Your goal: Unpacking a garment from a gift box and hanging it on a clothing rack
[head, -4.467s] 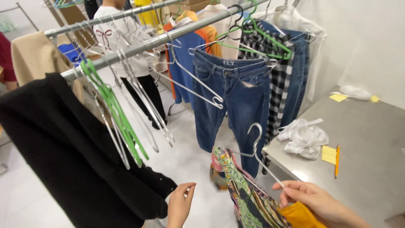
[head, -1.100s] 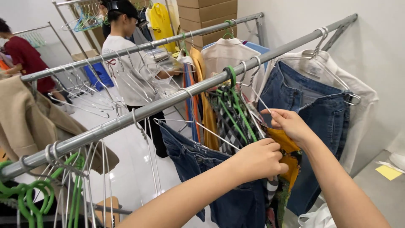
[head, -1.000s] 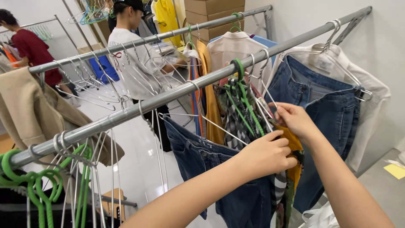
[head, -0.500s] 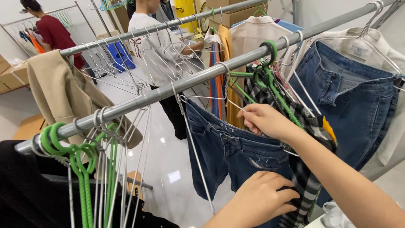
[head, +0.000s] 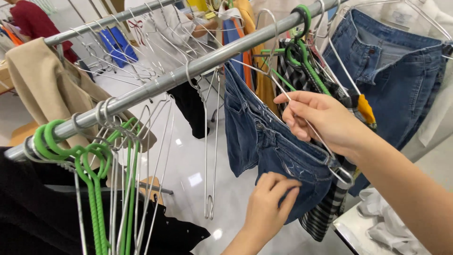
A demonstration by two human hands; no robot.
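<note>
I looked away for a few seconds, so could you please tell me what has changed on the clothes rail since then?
The patterned garment held low beside the table seconds ago now hangs on the green hanger on the rail. The right hand has let it go and now pinches a wire hanger; the left hand has dropped to the hem of the blue jeans. The tan coat and other jeans hang as before.

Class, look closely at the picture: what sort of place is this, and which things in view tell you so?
Probably a clothing workroom or stockroom. A long metal rail carries many empty wire hangers, jeans hang from it, and a second rail stands behind.
</note>
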